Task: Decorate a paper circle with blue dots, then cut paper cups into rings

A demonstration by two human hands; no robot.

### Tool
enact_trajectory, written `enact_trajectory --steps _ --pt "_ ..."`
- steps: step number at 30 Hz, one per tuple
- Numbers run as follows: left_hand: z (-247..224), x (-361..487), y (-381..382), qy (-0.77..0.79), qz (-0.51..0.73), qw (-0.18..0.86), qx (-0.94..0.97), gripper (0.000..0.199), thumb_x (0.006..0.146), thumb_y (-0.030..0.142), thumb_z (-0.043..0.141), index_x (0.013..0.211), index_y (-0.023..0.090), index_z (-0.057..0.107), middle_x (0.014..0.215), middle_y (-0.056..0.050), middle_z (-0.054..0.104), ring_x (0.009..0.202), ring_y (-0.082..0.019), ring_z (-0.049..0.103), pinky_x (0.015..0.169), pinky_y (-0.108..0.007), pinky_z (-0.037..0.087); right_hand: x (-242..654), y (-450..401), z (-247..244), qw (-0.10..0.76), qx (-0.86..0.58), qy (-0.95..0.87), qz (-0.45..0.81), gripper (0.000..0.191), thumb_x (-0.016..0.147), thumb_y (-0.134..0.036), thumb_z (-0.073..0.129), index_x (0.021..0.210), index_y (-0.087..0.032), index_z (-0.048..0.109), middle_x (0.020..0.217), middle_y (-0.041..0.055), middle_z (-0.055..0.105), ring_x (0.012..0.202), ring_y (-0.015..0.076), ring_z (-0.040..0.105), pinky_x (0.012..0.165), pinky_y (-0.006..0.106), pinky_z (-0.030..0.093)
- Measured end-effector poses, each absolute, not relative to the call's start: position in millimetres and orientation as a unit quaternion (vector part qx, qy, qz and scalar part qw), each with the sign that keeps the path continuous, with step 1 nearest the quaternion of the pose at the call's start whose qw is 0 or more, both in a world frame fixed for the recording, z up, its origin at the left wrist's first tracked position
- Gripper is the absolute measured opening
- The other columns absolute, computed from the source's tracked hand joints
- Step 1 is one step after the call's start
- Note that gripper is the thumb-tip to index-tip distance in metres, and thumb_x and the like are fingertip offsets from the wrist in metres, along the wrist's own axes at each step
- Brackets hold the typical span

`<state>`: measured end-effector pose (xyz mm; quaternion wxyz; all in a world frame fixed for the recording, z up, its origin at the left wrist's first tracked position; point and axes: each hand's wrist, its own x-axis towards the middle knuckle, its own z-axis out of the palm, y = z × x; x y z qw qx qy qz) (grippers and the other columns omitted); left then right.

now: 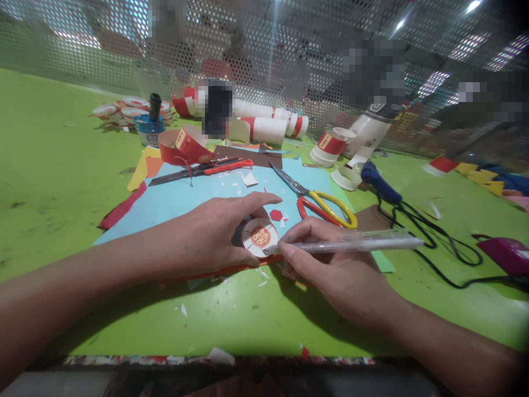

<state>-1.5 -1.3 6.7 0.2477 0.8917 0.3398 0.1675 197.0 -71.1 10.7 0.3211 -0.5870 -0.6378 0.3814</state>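
Pen (359, 241) is in my right hand (334, 270), its tip at the round white disc (260, 236). My left hand (219, 229) holds the disc, near a little red paper hexagon (276, 215).

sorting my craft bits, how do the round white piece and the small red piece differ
The round white piece is circular; the small red piece is angular, roughly six-sided. The round white piece carries orange-red print, while the small red piece looks plain. The round white piece sits between the left hand's thumb and fingers; the small red piece lies on the light blue paper. Both are near the left hand.
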Motion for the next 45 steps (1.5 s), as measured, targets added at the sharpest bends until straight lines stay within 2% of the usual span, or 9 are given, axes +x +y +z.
enact_trajectory --steps 35,45 --pt "8.8 -1.4 -2.4 0.329 0.162 0.222 0.904 0.070 0.080 0.036 0.069 0.143 0.024 0.041 0.134 -0.010 0.063 0.115 -0.027 0.063 0.088 -0.032 0.051 198.4 -73.9 13.1 0.318 -0.587 -0.637 0.386 0.009 0.086 -0.025 0.060 0.077 -0.022 0.061 0.063 -0.0039 0.065 0.055 0.0104 0.056 0.054 0.025 0.044" --pt "6.9 -1.2 -2.5 0.325 0.172 0.210 0.906 0.068 0.081 0.039 0.068 0.142 0.025 0.042 0.135 -0.009 0.063 0.116 -0.027 0.063 0.088 -0.032 0.051 198.4 -72.7 12.7 0.316 -0.579 -0.645 0.387 0.009 0.086 -0.025 0.060 0.077 -0.022 0.061 0.065 -0.0038 0.065 0.056 0.0102 0.056 0.054 0.024 0.045"
